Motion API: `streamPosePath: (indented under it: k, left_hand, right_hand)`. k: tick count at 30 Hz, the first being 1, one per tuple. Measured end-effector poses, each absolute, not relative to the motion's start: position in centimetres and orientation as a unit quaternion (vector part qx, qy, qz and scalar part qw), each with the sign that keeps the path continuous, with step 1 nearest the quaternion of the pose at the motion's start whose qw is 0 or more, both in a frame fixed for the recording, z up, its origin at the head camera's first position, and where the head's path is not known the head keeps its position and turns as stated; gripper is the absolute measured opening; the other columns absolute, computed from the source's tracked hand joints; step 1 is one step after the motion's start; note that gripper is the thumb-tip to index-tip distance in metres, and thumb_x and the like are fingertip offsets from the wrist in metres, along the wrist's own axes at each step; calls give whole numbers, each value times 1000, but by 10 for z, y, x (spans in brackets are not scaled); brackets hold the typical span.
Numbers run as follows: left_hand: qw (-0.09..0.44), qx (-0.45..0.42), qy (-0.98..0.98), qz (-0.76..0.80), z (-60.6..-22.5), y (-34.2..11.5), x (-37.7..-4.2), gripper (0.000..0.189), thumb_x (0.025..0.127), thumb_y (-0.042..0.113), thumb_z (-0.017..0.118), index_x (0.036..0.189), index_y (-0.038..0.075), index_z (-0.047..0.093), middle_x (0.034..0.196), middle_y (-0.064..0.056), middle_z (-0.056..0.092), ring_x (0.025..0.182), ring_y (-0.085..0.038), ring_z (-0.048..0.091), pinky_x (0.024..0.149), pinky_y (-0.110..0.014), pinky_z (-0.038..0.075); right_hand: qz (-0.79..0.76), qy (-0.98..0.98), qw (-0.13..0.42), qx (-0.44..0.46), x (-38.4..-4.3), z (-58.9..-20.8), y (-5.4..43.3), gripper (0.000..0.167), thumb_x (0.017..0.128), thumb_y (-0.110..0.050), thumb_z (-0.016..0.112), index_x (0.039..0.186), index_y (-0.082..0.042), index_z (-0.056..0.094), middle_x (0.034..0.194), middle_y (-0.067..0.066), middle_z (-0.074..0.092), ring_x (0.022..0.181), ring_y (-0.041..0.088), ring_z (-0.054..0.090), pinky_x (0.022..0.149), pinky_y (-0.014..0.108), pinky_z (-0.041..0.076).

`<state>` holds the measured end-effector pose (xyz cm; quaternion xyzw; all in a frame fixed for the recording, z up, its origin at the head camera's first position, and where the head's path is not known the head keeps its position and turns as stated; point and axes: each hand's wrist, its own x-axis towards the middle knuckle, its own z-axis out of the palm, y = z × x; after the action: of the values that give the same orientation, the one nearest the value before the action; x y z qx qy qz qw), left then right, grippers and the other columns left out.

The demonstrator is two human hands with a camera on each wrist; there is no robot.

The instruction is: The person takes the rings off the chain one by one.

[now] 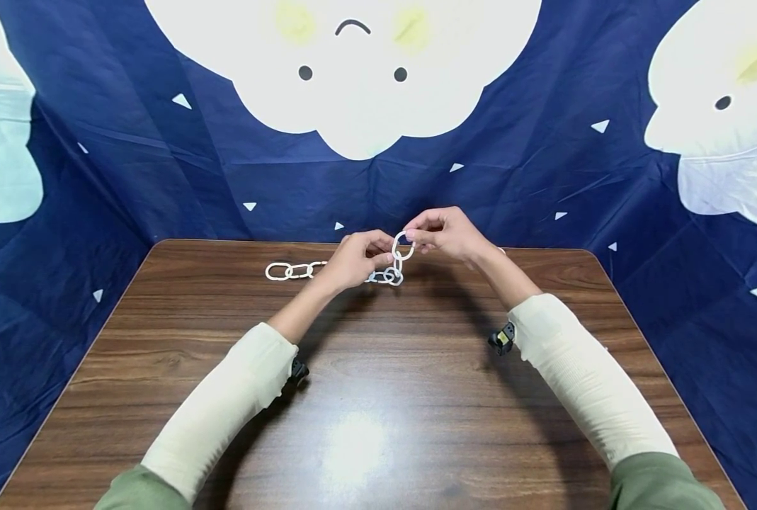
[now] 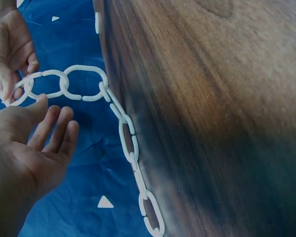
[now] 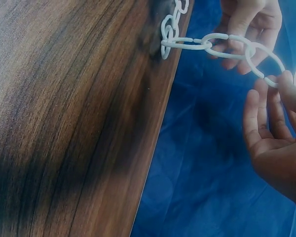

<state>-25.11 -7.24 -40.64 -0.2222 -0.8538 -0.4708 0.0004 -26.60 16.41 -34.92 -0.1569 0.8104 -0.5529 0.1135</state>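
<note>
A white plastic chain lies along the table's far edge, and its right end is raised off the table. My right hand pinches the raised end link between thumb and forefinger, its other fingers loosely bent. Just to the left, my left hand has its thumb on the lower side of a neighbouring link. The left forefinger is hidden behind that thumb, while the other left fingers are spread. From the held links the chain drops to a bunched part; the left hand covers some links in the head view.
The brown wooden table reaches back to a dark blue cloth with white cloud shapes. Another white piece lies at the far edge, partly behind the right wrist in the head view. A black wrist camera sits by the right sleeve.
</note>
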Motion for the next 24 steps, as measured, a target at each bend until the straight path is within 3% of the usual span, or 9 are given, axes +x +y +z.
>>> streamPosePath:
  k: [9, 15, 19, 24]
  left_hand:
    - [5, -229, -859, -458, -409, -70, -250, 9, 101, 12, 85, 108, 6, 82, 105, -10, 87, 95, -19, 80, 86, -30, 59]
    - [12, -215, -859, -465, -409, -72, -249, 8, 104, 12, 82, 109, 5, 81, 108, -10, 87, 93, -20, 78, 85, -28, 56]
    - [20, -208, -859, -467, -408, -74, -250, 9, 105, 13, 81, 111, 6, 81, 107, -10, 87, 91, -18, 77, 82, -27, 55]
    - [36, -201, -860, -467, -405, -76, -249, 9, 105, 14, 82, 110, 7, 81, 103, -9, 86, 85, -14, 72, 78, -25, 53]
  right_hand:
    - [-559, 804, 112, -168, -266, -349, 163, 20, 104, -5, 81, 118, 9, 77, 91, 3, 82, 80, 11, 74, 76, 27, 66]
    - [-550, 812, 98, -168, -265, -352, 167, 20, 106, -9, 79, 119, 7, 77, 89, -12, 77, 85, 7, 68, 79, 21, 59]
    - [-530, 826, 85, -171, -266, -355, 174, 21, 107, -12, 78, 118, 5, 77, 86, -12, 69, 83, 6, 58, 78, 22, 49]
    - [-520, 829, 123, -168, -265, -357, 182, 16, 109, -13, 73, 117, 2, 73, 89, -10, 64, 90, 10, 58, 85, 26, 49]
